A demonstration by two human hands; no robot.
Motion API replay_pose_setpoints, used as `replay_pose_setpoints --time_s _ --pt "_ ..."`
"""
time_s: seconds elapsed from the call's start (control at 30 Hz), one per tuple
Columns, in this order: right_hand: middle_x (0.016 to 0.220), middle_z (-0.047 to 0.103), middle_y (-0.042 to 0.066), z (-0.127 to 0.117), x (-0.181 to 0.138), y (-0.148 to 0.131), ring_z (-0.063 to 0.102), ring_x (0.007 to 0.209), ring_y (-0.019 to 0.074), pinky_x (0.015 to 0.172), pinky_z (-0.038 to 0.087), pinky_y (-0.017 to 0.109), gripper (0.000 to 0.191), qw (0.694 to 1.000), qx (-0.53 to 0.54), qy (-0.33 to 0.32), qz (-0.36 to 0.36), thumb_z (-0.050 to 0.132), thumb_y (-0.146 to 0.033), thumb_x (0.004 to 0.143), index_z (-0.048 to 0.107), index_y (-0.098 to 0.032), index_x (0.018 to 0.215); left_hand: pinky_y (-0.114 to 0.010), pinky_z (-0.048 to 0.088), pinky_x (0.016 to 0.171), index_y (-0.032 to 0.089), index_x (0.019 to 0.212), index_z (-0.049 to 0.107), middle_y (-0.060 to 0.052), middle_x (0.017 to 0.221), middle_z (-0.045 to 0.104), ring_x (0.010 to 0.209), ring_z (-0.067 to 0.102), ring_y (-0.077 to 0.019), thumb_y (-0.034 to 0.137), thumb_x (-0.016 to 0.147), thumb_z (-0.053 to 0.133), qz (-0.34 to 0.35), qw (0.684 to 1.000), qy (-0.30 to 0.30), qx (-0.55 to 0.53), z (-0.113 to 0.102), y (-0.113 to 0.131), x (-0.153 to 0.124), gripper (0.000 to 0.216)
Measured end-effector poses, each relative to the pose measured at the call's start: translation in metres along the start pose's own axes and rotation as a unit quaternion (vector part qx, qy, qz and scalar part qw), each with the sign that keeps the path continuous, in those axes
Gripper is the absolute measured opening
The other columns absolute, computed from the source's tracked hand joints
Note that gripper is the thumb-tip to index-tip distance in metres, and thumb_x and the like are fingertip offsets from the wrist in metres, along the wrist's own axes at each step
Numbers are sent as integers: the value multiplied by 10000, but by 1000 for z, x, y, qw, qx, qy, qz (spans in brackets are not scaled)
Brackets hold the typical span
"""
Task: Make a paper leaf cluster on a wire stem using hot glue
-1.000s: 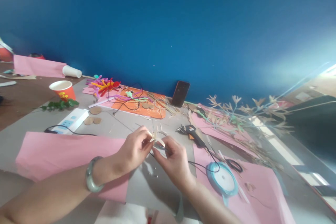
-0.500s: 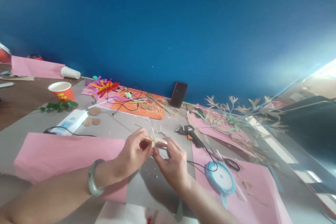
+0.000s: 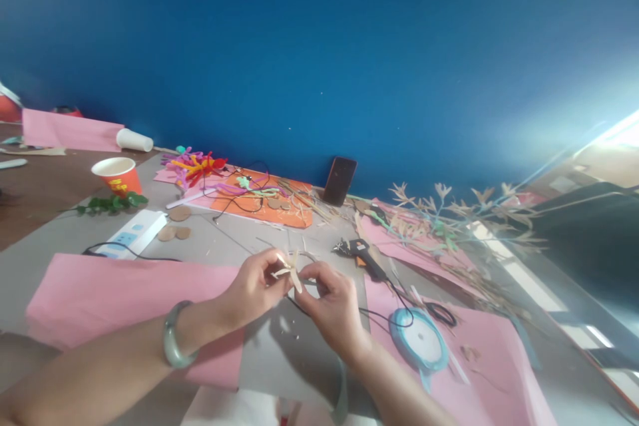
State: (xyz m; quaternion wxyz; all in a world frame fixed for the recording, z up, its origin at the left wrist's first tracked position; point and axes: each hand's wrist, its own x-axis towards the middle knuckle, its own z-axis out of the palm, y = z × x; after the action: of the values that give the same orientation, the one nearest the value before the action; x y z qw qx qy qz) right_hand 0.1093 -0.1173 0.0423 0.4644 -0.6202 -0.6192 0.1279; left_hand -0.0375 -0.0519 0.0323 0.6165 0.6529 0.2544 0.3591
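Note:
A small pale flower with narrow petals [image 3: 294, 271], like dried husk or straw, is pinched between my two hands above the grey table. My left hand [image 3: 254, 286], closed at the fingertips, grips it from the left; a jade-coloured bangle [image 3: 174, 336] is on that wrist. On the other side, my right hand [image 3: 330, 299] has thumb and forefinger pressed together at the flower's base. Part of a thin grey hoop [image 3: 307, 255] shows behind the fingers; whether a hand touches it I cannot tell. Below the right wrist hangs a teal ribbon [image 3: 341, 386].
A black glue gun [image 3: 367, 256] lies right of my hands, its cord running past a blue ribbon spool [image 3: 419, 339]. To the left are a white power strip [image 3: 134, 233], wooden discs [image 3: 180, 213] and a paper cup [image 3: 120, 176]. A phone [image 3: 340, 181] leans on the blue wall.
The flower has turned between my fingers, so one petal now points down toward me. My right hand has shifted slightly, its fingers closer over the base. Other things stay put.

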Motion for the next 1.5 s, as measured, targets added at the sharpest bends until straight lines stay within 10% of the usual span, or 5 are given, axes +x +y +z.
replay_pose_setpoints --time_s 0.37,1.13,1.5 --pt "601 669 6 -8 11 -4 585 560 133 544 442 229 122 947 201 -120 218 696 -250 622 607 -169 599 -279 525 652 132 822 653 -23 726 605 645 618 -142 361 809 658 -50 992 -90 -77 -11 5 8 229" --pt "672 661 13 -7 8 -8 621 658 157 521 417 220 113 949 173 -131 227 693 -218 628 651 -162 716 -213 435 562 140 721 558 14 678 535 627 524 -106 344 771 710 -31 999 9 39 -9 -6 10 259" --pt "578 629 0 0 5 -5 530 525 116 471 358 216 83 970 125 -83 189 634 -237 675 638 -166 631 -206 448 559 146 656 523 34 632 488 580 503 -85 272 746 725 -38 996 9 -74 -3 -6 9 254"
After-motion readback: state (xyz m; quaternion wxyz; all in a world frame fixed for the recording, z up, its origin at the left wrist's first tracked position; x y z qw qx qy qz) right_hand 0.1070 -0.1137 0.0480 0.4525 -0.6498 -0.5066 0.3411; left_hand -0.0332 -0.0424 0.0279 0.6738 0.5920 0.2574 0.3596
